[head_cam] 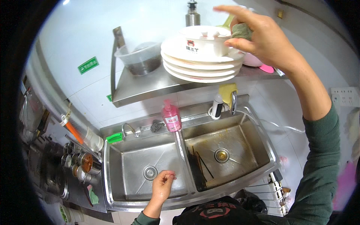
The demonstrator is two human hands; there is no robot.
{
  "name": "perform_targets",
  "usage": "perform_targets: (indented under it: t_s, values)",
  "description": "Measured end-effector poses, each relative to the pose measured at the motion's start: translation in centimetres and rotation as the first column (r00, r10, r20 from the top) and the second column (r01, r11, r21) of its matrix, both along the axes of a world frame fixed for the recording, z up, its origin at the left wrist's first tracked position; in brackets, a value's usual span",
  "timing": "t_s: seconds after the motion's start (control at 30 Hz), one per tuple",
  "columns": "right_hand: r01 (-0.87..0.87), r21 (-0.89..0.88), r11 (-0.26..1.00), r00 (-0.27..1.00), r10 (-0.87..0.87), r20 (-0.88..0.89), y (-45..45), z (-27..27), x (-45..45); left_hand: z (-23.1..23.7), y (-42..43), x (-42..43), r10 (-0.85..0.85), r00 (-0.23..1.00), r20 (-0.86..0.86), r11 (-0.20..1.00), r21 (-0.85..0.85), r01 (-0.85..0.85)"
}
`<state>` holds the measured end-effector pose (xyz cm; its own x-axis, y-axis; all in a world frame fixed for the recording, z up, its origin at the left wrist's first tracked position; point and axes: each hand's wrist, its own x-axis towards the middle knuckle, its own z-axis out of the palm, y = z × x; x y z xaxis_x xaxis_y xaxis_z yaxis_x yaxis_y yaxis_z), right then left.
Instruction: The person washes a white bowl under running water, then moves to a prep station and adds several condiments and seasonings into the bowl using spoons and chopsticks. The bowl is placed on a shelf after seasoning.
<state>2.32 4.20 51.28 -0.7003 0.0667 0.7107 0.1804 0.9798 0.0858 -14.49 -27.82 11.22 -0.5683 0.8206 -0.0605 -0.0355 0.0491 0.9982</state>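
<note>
My right hand (261,36) is raised at the upper right, holding a small grey-green cloth or scouring pad (242,31) between thumb and fingers. It is beside a white bowl (208,45) on a stack of white plates (201,71), on a steel wall shelf (146,90). My left hand (163,184) hangs over the left basin of a double steel sink (152,168), fingers curled and fingertips together; nothing can be made out in it. A pink pump bottle (171,119) stands at the sink's back between the basins. Several chopsticks (201,166) lie in the right basin.
A plastic tub (140,60) with dark contents stands on the shelf's left. A tap (233,102) and a black-and-white device (216,107) are behind the right basin. Steel wool (156,126) and a green brush (114,137) lie on the rim. Seasoning pots (87,163) stand at left.
</note>
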Motion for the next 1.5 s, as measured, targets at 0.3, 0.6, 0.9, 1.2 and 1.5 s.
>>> perform_targets:
  t_s: [0.3,0.6,0.9,1.2,1.5]
  values:
    - [-0.053,-0.759,0.649,0.999,0.044,-0.033,-7.2,-23.9,6.7,2.9,9.6,6.5,-0.522,0.608,0.598,0.853,0.344,0.393]
    - [-0.003,-0.877,0.480,0.987,-0.138,-0.078,-14.3,-40.6,11.4,0.5,14.7,12.5,-0.398,0.674,0.622,0.867,0.014,0.499]
    - [-0.229,-0.954,0.191,0.921,-0.275,-0.276,-21.0,-43.1,22.5,2.2,16.7,12.7,-0.307,0.632,0.712,0.794,-0.175,0.582]
    - [0.033,-0.980,0.198,0.815,-0.573,-0.088,-28.8,-43.1,28.2,0.1,23.3,14.2,-0.835,0.536,0.122,0.523,-0.123,0.843]
    - [-0.319,-0.929,0.188,0.704,-0.609,-0.365,-29.5,-39.2,18.4,-7.2,30.5,8.6,-0.975,0.221,0.010,0.218,-0.129,0.967]
